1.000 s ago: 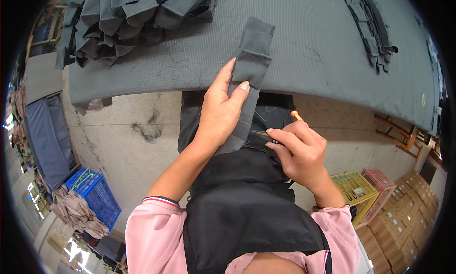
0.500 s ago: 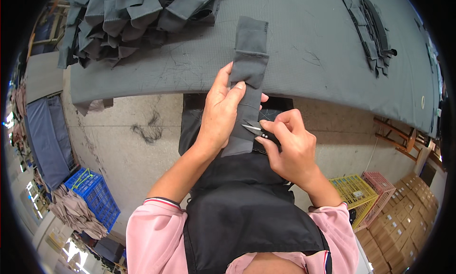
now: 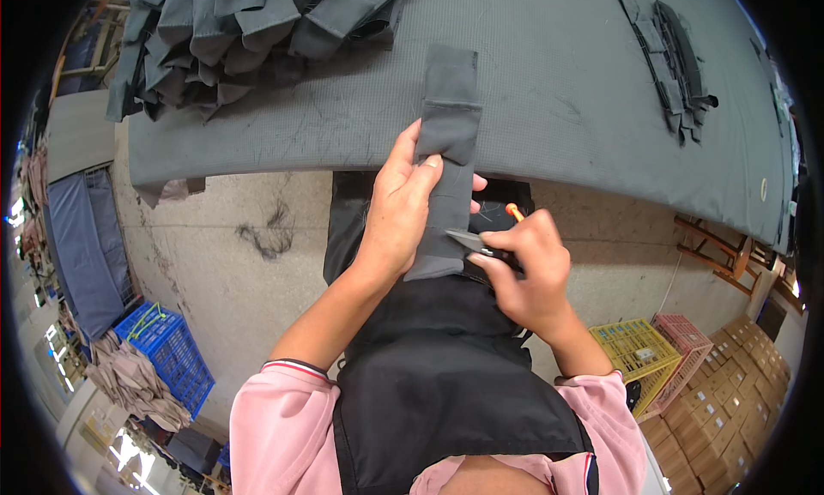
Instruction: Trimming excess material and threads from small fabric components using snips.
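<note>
My left hand grips a long grey fabric strip with a folded flap; the strip's far end lies on the grey-covered table. My right hand is closed on small thread snips with an orange tip. The metal blades touch the strip's right edge near its lower end. I wear a black apron and pink sleeves.
A heap of similar grey fabric pieces lies at the table's far left. A small stack of dark strips lies at the far right. On the floor stand a blue crate, yellow and pink crates and cardboard boxes.
My right hand has moved left, bringing the snips against the strip's edge. My left hand has slid the strip slightly up and toward the table.
</note>
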### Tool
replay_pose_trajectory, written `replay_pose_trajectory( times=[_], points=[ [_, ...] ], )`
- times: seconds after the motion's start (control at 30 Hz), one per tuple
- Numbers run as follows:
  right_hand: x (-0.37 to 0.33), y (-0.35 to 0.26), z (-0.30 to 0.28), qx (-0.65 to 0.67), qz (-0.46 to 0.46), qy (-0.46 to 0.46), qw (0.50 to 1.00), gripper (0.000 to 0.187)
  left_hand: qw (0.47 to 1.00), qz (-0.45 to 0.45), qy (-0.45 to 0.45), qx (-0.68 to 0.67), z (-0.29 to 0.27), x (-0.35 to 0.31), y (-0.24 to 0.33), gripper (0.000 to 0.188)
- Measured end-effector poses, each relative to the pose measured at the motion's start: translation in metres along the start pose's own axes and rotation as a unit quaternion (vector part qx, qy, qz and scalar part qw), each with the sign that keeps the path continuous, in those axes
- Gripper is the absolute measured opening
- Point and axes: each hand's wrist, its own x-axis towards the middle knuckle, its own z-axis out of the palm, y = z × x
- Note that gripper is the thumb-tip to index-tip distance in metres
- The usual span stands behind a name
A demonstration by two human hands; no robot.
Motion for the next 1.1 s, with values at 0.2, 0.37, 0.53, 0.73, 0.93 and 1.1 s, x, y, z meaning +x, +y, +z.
replay_pose_trajectory(
  times=[0.2, 0.37, 0.53, 0.73, 0.93, 1.1],
  points=[
    [0.017, 0.02, 0.011, 0.163, 0.175, -0.013, 0.971, 0.049, 0.996, 0.0, -0.069, 0.05, -0.008, -0.005, -0.017, 0.065],
    [0.03, 0.049, 0.037, 0.097, 0.06, 0.126, 0.985, 0.022, 0.987, -0.081, -0.128, 0.059, -0.002, -0.03, -0.009, 0.077],
    [0.041, 0.03, 0.026, 0.448, 0.336, 0.094, 0.823, 0.015, 0.998, -0.026, -0.053, 0.019, -0.008, -0.036, -0.025, 0.052],
    [0.042, 0.033, 0.035, 0.503, 0.326, 0.034, 0.8, 0.016, 0.884, 0.26, -0.101, 0.375, -0.019, -0.023, -0.019, 0.042],
    [0.036, 0.035, 0.034, 0.474, 0.369, -0.027, 0.799, 0.021, 0.803, 0.334, -0.078, 0.488, -0.033, -0.016, -0.011, 0.03],
    [-0.009, 0.021, 0.011, 0.104, 0.168, 0.07, 0.978, 0.032, 0.866, 0.296, -0.051, 0.4, -0.04, -0.013, -0.018, 0.028]
  ],
)
